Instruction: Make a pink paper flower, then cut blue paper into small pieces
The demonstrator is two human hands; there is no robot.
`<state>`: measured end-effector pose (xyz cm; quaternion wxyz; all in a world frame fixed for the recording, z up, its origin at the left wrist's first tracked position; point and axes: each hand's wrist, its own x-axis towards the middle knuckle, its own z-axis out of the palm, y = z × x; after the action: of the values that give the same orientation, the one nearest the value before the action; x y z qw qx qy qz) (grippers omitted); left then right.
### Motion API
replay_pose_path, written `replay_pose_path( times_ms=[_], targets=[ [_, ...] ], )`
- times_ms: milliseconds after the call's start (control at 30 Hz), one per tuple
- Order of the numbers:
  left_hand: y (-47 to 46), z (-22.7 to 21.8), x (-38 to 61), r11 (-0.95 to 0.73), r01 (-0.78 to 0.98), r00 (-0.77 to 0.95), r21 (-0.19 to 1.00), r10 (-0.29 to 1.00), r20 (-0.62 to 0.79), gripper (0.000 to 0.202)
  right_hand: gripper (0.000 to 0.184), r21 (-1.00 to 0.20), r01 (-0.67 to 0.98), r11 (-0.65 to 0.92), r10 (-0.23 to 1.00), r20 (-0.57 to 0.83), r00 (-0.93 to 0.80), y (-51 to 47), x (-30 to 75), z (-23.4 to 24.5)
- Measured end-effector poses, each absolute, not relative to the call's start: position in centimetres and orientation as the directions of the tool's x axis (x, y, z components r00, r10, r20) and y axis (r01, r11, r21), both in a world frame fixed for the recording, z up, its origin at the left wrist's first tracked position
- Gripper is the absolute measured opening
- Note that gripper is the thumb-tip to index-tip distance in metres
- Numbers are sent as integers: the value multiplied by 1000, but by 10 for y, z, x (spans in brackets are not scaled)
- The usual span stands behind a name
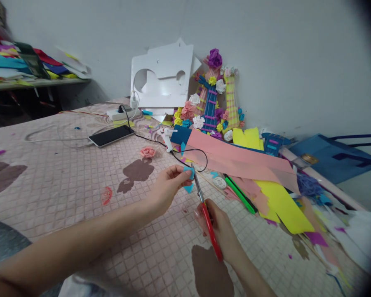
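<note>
My left hand (169, 185) pinches a small piece of blue paper (189, 181) above the patterned table (64, 181). The fingers are closed on it. My right hand (221, 231) grips a pair of red-handled scissors (205, 210), and the metal blades reach up to the blue paper and meet it at its right edge. Both hands hover over the middle of the table.
Pink paper (235, 156) and yellow paper (281, 202) sheets lie to the right with a green marker (239, 194). A white glue gun (167, 138), phone (110, 135), power strip (123, 112), pink paper rose (147, 152) and a flower-covered paper craft (213, 103) stand behind. A blue bag (334, 159) sits far right.
</note>
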<state>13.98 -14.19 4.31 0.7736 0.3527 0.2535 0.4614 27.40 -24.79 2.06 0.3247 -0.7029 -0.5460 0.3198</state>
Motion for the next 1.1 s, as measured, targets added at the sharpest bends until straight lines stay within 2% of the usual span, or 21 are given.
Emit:
replay_pose_path(
  times_ms=[533, 1100],
  targets=[
    [-139, 45, 139, 369, -536, 485, 760, 871, -81, 25, 29, -803, 570, -174, 977, -70, 200, -251, 280, 18],
    [-129, 39, 136, 373, -492, 574, 787, 818, -29, 21, 29, -813, 555, -174, 979, -84, 185, -252, 283, 24]
  ],
)
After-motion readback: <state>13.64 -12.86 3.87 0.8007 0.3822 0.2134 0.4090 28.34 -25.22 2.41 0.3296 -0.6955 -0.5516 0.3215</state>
